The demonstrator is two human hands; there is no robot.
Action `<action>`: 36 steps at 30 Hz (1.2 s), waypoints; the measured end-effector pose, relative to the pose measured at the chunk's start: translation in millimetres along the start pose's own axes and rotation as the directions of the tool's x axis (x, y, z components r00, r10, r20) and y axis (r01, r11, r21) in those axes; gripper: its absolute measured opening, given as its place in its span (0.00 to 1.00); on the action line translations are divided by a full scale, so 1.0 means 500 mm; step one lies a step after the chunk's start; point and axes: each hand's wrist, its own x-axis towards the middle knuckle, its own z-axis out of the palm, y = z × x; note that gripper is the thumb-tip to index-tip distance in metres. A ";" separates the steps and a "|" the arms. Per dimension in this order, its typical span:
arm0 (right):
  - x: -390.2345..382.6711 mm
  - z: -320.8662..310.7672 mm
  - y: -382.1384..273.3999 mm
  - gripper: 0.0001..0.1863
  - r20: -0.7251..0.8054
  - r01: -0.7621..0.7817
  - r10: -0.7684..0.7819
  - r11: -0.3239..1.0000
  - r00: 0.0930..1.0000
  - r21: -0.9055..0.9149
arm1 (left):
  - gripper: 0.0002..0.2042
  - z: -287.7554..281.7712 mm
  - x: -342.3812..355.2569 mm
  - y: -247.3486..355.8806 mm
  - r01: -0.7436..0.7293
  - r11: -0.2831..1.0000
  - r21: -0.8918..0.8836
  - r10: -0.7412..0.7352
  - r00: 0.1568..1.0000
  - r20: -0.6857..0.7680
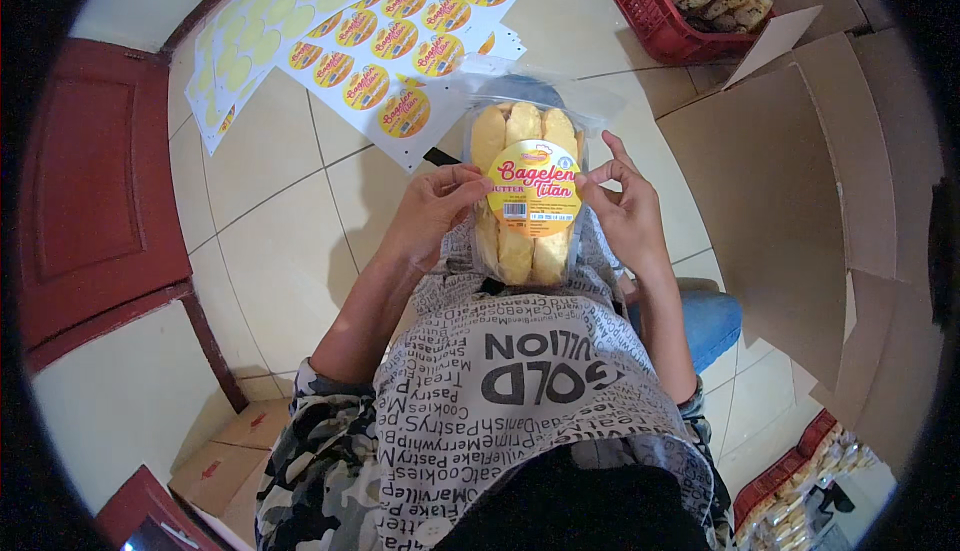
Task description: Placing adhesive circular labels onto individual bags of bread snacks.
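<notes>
A clear plastic bag of bread sticks (517, 254) lies upright across my lap, its see-through top flap pointing away from me. On its front is a round yellow-and-white sticker (536, 203) with a barcode. My left hand (430, 209) pinches the sticker's left edge between thumb and finger. At the opposite edge, my right hand (622, 201) has its thumb on the sticker's rim and the fingers curled, one finger raised. Whether the sticker's middle is pressed to the plastic, I cannot tell.
Sheets of round stickers (395, 39) and a peeled-looking backing sheet (262, 36) lie on the tiled floor ahead. A red crate (655, 26) of packed bread stands far right. An open cardboard box (790, 181) is on the right, a closed carton (225, 461) lower left.
</notes>
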 end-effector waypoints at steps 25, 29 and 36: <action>-0.008 0.006 0.013 0.08 -0.088 -0.025 0.022 0.999 0.996 -0.033 | 0.08 0.010 0.003 -0.009 -0.058 0.998 0.005 0.058 0.998 -0.013; -0.010 0.005 0.012 0.08 -0.125 -0.032 0.026 0.999 0.992 -0.044 | 0.08 0.014 -0.002 -0.012 -0.157 0.985 0.072 0.159 0.987 -0.020; -0.022 0.017 -0.003 0.09 -0.195 -0.036 0.028 0.999 0.980 -0.041 | 0.10 0.014 -0.007 -0.016 -0.280 0.936 0.213 0.295 0.954 -0.043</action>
